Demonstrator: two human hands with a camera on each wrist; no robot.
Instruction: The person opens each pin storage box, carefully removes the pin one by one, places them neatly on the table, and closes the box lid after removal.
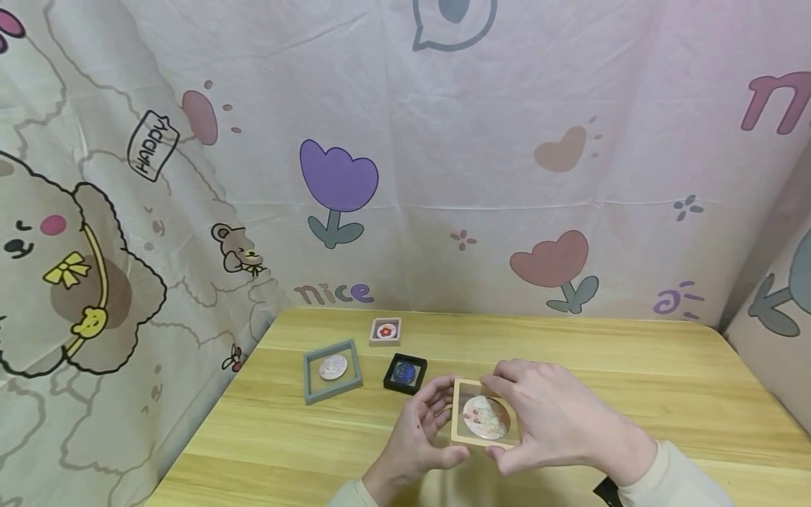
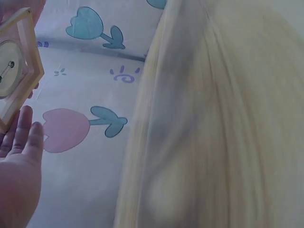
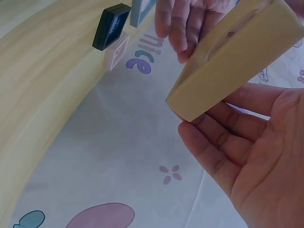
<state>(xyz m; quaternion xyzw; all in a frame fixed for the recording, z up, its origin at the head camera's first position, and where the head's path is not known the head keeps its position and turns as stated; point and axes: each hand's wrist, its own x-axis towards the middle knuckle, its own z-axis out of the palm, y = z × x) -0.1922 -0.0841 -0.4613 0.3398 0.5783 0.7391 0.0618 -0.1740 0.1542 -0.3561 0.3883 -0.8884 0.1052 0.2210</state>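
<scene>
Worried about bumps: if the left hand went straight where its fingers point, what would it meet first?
Probably the tan display frame in the right hand; depth is unclear, so the left hand may already touch it.

Table (image 1: 665,373): wide bare stretch at right rear, past the right hand (image 1: 560,415); passable. Left of centre obstructed: blue-grey frame (image 1: 334,393), black frame (image 1: 402,389), small pink frame (image 1: 384,343); narrow gaps between. Black frame near left hand (image 1: 415,436). Held tan frame (image 1: 478,443) blocks space between hands. Rear limit: cloth backdrop (image 1: 443,162).
</scene>
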